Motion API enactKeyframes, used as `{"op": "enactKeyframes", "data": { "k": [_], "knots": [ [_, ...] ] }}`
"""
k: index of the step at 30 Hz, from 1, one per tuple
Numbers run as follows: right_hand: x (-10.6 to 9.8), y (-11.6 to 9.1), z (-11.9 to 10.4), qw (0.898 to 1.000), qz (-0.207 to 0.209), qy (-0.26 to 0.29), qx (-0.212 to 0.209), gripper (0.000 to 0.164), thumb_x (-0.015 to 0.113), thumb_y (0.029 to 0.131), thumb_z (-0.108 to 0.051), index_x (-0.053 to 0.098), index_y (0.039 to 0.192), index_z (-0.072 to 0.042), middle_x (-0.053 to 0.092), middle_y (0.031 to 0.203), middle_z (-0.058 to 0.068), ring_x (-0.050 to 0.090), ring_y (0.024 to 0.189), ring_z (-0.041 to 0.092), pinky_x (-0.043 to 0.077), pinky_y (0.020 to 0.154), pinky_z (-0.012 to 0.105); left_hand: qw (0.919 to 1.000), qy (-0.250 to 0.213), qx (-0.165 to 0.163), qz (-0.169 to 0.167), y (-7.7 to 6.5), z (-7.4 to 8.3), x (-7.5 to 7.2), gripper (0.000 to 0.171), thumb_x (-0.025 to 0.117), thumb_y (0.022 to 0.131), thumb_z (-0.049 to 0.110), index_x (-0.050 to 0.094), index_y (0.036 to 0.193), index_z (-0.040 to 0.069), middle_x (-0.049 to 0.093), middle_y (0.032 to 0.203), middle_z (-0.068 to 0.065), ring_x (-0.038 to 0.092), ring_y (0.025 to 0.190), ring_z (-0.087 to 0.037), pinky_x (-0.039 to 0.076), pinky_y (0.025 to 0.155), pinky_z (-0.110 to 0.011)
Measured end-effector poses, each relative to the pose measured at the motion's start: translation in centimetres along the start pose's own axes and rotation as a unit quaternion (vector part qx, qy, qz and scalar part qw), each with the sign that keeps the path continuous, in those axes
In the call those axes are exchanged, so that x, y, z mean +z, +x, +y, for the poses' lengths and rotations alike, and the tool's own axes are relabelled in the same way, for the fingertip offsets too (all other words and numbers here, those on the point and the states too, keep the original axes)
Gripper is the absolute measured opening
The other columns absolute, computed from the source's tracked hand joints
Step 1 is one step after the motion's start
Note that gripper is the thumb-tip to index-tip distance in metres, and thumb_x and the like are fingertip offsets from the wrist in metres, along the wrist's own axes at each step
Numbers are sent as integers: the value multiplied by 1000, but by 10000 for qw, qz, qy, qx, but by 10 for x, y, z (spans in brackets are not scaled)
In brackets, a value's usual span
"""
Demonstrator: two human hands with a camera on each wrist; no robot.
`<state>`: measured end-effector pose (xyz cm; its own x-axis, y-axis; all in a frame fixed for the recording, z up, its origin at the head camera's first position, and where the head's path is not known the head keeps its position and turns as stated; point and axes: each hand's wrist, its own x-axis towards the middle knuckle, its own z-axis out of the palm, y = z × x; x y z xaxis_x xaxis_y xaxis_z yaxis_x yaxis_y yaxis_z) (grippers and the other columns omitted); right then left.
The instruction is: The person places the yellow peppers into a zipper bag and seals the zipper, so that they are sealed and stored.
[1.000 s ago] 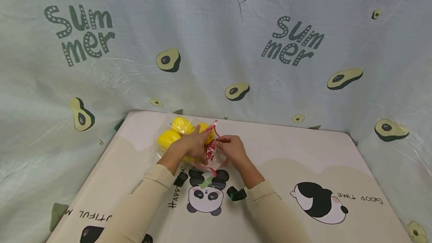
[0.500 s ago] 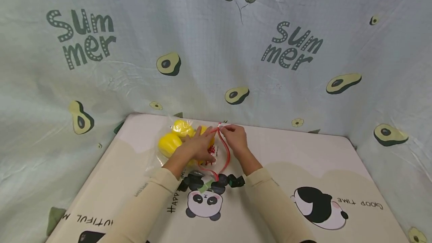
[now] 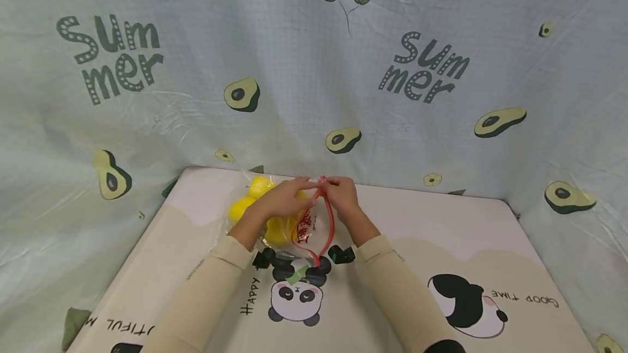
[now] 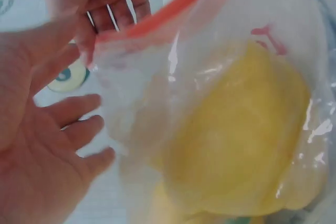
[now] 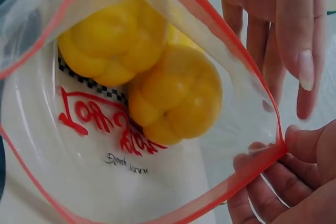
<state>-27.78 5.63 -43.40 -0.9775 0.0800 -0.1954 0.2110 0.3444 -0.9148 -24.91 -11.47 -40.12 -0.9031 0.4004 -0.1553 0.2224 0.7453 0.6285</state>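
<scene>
A clear zip bag (image 3: 316, 230) with a red seal strip (image 5: 210, 14) lies on the table, its mouth gaping to the right. Inside are several yellow bell peppers (image 5: 176, 95), seen through the plastic beside red printed lettering. My right hand (image 3: 342, 195) pinches the far corner of the mouth between thumb and fingers. Close by, my left hand (image 3: 282, 198) hovers over the bag, its fingertips right at that same corner. In the left wrist view the left fingers (image 4: 76, 111) are spread and hold nothing, while one pepper (image 4: 236, 140) bulges in the bag.
The pale table (image 3: 407, 217) carries printed pandas (image 3: 296, 301) and lettering. A hanging cloth (image 3: 294, 42) with avocado prints rises behind its back edge. Dark wrist cameras (image 3: 342, 255) sit below both hands, near the bag's front end.
The right hand has moved to the far corner of the bag, and the mouth has widened. My left hand has come off the peppers and moved toward that corner.
</scene>
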Motion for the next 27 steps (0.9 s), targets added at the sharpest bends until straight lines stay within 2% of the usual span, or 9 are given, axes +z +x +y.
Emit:
{"op": "enactKeyframes", "data": {
  "k": [2, 5, 10, 17, 20, 23, 27],
  "knots": [
    [-2, 2, 1, 9999, -63, 83, -27, 31, 65, 104, -28, 76, 120, -4, 73, 110, 13, 66, 92, 21, 59, 83, 28, 9988, -411, -54, 276, 6, -2, 0, 52, 62, 104, 33, 53, 154, 21, 46, 164, -11, 40, 154, -37, 37, 124, -58],
    [-6, 6, 1, 9995, -191, 255, -71, 29, 64, 104, -27, 76, 117, -4, 73, 103, 12, 65, 82, 18, 59, 75, 24, 9950, -777, -14, 625, 19, -4, 4, 49, 59, 107, 28, 54, 153, 16, 53, 159, -10, 46, 151, -35, 39, 123, -54],
    [-10, 12, 1, 9979, -355, 505, -216, 26, 64, 105, -24, 76, 115, -3, 71, 93, 8, 63, 71, 13, 59, 70, 23, 9896, -1008, 108, 1022, 38, -3, 11, 46, 54, 109, 23, 53, 152, 7, 55, 157, -11, 49, 149, -33, 39, 124, -51],
    [-12, 17, -2, 9955, -445, 684, -481, 26, 64, 104, -19, 76, 115, 1, 65, 82, 1, 58, 66, 9, 54, 63, 19, 9893, -867, 126, 1171, 58, 0, 14, 41, 51, 110, 20, 57, 148, 3, 62, 149, -15, 55, 142, -34, 43, 122, -48],
    [-13, 19, 1, 9960, -355, 579, -573, 25, 65, 104, -19, 77, 113, 1, 65, 82, 1, 57, 66, 9, 52, 62, 18, 9884, -928, 107, 1199, 62, 0, 15, 33, 53, 109, 17, 66, 136, 3, 69, 136, -15, 63, 128, -34, 49, 116, -46],
    [-14, 18, 3, 9970, -248, 361, -632, 25, 67, 103, -19, 78, 111, 1, 68, 86, 4, 58, 69, 10, 52, 62, 18, 9845, -1161, 52, 1310, 63, -2, 18, 25, 55, 108, 16, 73, 121, 4, 73, 122, -14, 64, 112, -32, 55, 109, -44],
    [-15, 17, 4, 9973, -84, 29, -724, 23, 69, 101, -21, 79, 107, -1, 71, 89, 9, 58, 71, 12, 52, 62, 19, 9807, -1250, 90, 1500, 64, -3, 20, 22, 55, 108, 15, 73, 110, 4, 73, 113, -15, 63, 104, -31, 56, 103, -45]
  ]
}}
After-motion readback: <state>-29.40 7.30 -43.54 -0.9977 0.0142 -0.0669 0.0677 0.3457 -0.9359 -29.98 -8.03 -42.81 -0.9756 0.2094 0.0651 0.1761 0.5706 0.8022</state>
